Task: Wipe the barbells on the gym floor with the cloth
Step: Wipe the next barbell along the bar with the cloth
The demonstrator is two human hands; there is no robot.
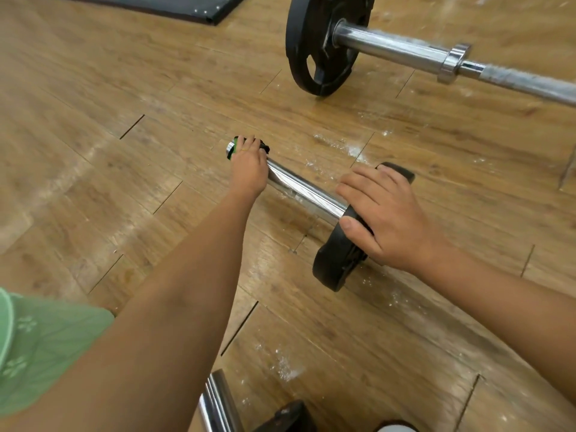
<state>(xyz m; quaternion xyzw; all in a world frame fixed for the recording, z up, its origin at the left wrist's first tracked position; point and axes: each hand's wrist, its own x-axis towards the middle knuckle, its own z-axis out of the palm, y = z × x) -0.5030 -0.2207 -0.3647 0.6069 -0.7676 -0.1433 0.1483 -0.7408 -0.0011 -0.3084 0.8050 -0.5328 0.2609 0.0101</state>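
A: Cloth position to be logged.

B: The cloth, green and dark, is seen wrapped over the far-left free end of the barbell. It is clasped there by the left hand, with the fingers curled round cloth and chrome together.

A: The other hand?

B: The right hand is laid on the black plate at the near-right end of the same sleeve. The fingers are draped over the rim and the thumb is pressed on the face toward the chrome. The plate is judged to be steadied against rolling.

A: Long axis?

B: It is run from far-left to near-right across the wooden floor. Bare chrome lies near and right of the left fingers, between cloth and plate. White dust is noted on the boards just beyond it.

A: Move expected?

B: Probably the cloth is to be drawn along that axis toward the plate. The cloth is held by the left hand alone, so the stroke is its. The stroke would be stopped at the right thumb. A pull off-axis could let the cloth slip from the end.

A: Other bars?

B: A second barbell is recorded far right, well apart. A third chrome bar is recorded at the near edge. Whether either has been wiped cannot be told.
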